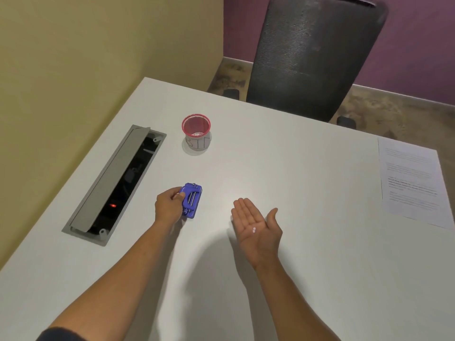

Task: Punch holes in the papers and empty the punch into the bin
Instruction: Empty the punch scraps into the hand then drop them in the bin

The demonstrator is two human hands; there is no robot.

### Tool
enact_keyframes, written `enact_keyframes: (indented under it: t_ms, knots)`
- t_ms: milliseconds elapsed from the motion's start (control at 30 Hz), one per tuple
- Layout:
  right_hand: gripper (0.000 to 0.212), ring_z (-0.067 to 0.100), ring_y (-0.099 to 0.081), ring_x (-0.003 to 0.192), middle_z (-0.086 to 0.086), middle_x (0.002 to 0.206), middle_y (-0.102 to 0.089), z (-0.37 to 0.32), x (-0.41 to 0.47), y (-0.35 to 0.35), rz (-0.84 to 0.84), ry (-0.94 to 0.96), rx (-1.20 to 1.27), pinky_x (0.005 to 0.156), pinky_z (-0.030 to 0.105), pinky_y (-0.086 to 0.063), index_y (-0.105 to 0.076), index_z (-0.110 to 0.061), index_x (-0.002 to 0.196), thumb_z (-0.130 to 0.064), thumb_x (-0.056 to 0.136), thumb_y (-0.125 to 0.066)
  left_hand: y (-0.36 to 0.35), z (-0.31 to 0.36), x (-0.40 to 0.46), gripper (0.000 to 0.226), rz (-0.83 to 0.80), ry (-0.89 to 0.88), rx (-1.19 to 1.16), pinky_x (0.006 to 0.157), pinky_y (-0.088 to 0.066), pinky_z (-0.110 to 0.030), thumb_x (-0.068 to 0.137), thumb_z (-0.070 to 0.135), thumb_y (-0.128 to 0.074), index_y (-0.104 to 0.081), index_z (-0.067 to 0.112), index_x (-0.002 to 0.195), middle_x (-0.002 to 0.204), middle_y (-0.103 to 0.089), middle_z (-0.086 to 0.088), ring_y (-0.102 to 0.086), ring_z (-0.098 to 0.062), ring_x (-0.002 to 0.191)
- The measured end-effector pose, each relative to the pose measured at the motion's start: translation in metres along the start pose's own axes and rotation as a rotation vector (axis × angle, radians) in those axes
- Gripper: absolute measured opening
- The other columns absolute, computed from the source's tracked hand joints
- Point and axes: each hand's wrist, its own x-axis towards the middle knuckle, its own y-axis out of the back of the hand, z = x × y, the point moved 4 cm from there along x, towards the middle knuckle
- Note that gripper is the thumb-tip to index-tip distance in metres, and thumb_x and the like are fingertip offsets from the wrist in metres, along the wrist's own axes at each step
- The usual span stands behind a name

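Head view: left hand (170, 207) grips the small blue plastic hole punch (191, 200) by its near-left edge, resting it on the white counter (295, 168). Right hand (256, 225) lies flat, palm up and spread, just right of the punch, cupping two tiny white paper discs (253, 230). Beyond stands a red mesh bin (196, 131); printed sheets (411, 183) lie far right.

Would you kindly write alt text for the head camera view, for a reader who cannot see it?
A person's left hand grips a blue hole punch on a white table, while the right hand is held open, palm up, with two small white paper dots on it. A red mesh bin stands beyond the punch, and printed papers lie at far right.
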Motion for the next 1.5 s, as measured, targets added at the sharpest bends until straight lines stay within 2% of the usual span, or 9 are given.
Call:
enact_keyframes:
  t_ms: [200,467,600,700,800,1000,1233,1367,1500]
  knots:
    - [0.072,0.034,-0.062,0.120,0.024,0.131,-0.062,0.000,0.037,-0.040,-0.044,-0.003,-0.008,0.102,0.045,-0.045,-0.055,0.009,0.127,-0.055,0.096,-0.044,0.001,0.002,0.037,0.020,0.030,0.000,-0.012,0.065,-0.050,-0.026,0.094,0.012,-0.055,-0.071,0.023,0.097,0.089,-0.072,0.000,-0.064,-0.018,0.075]
    - [0.071,0.036,-0.064,0.116,0.026,0.127,-0.064,0.004,0.082,-0.080,-0.092,-0.010,0.040,0.099,0.046,-0.049,-0.057,0.011,0.124,-0.054,0.096,-0.047,-0.003,0.000,0.052,0.019,0.029,-0.043,0.017,0.077,-0.058,-0.040,0.095,0.013,-0.054,-0.071,0.022,0.099,0.089,-0.072,0.000,-0.067,-0.025,0.082]
    - [0.071,0.036,-0.063,0.117,0.025,0.126,-0.064,0.000,0.102,-0.101,-0.113,0.015,0.047,0.099,0.046,-0.050,-0.058,0.010,0.123,-0.054,0.095,-0.048,0.000,-0.001,0.045,0.016,0.105,-0.174,0.080,0.078,-0.050,-0.027,0.094,0.028,-0.059,-0.065,0.023,0.108,0.098,-0.063,0.006,-0.063,-0.020,0.096]
    - [0.071,0.034,-0.063,0.119,0.024,0.127,-0.064,-0.006,0.116,-0.119,-0.135,0.050,0.034,0.099,0.045,-0.050,-0.057,0.009,0.125,-0.055,0.095,-0.048,0.000,-0.015,0.037,0.053,0.108,-0.247,0.122,0.085,-0.044,-0.023,0.085,0.050,-0.066,-0.047,0.035,0.132,0.120,-0.048,0.014,-0.049,-0.007,0.113]
    - [0.073,0.033,-0.062,0.119,0.023,0.132,-0.061,-0.014,0.129,-0.142,-0.145,0.091,0.007,0.100,0.043,-0.051,-0.054,0.007,0.130,-0.056,0.094,-0.049,-0.004,-0.033,0.035,0.084,0.027,-0.239,0.143,0.085,-0.047,-0.024,0.070,0.060,-0.075,-0.029,0.048,0.139,0.130,-0.040,0.026,-0.047,-0.007,0.119]
    - [0.072,0.031,-0.060,0.122,0.019,0.138,-0.056,-0.026,0.159,-0.188,-0.161,0.198,-0.121,0.098,0.038,-0.052,-0.050,0.002,0.137,-0.057,0.096,-0.042,-0.011,-0.046,0.042,0.093,0.023,-0.366,0.295,0.103,-0.047,-0.042,0.070,0.050,-0.080,-0.023,0.040,0.143,0.142,-0.047,0.007,-0.047,-0.019,0.127]
    - [0.072,0.026,-0.051,0.133,0.017,0.146,-0.050,-0.027,0.193,-0.222,-0.181,0.355,-0.443,0.111,0.037,-0.041,-0.047,0.000,0.139,-0.058,0.099,-0.032,-0.012,-0.039,0.041,0.075,0.082,-0.502,0.289,0.099,-0.048,-0.054,0.077,0.036,-0.078,-0.037,0.024,0.140,0.125,-0.057,0.005,-0.054,-0.022,0.117]
    - [0.065,0.021,-0.045,0.138,0.008,0.151,-0.045,-0.015,0.211,-0.239,-0.209,0.457,-0.873,0.115,0.036,-0.036,-0.045,-0.011,0.144,-0.057,0.100,-0.029,-0.012,-0.038,0.040,0.070,0.082,-0.496,0.305,0.088,-0.055,-0.050,0.077,0.046,-0.072,-0.040,0.027,0.137,0.118,-0.055,0.010,-0.058,-0.028,0.112]
    - [0.063,0.020,-0.032,0.145,0.001,0.159,-0.034,-0.004,0.223,-0.251,-0.280,0.511,-1.248,0.116,0.038,-0.025,-0.033,-0.024,0.151,-0.058,0.099,-0.021,-0.013,-0.042,0.042,0.070,0.081,-0.474,0.327,0.088,-0.054,-0.051,0.078,0.041,-0.075,-0.041,0.027,0.137,0.122,-0.055,0.005,-0.056,-0.032,0.116]
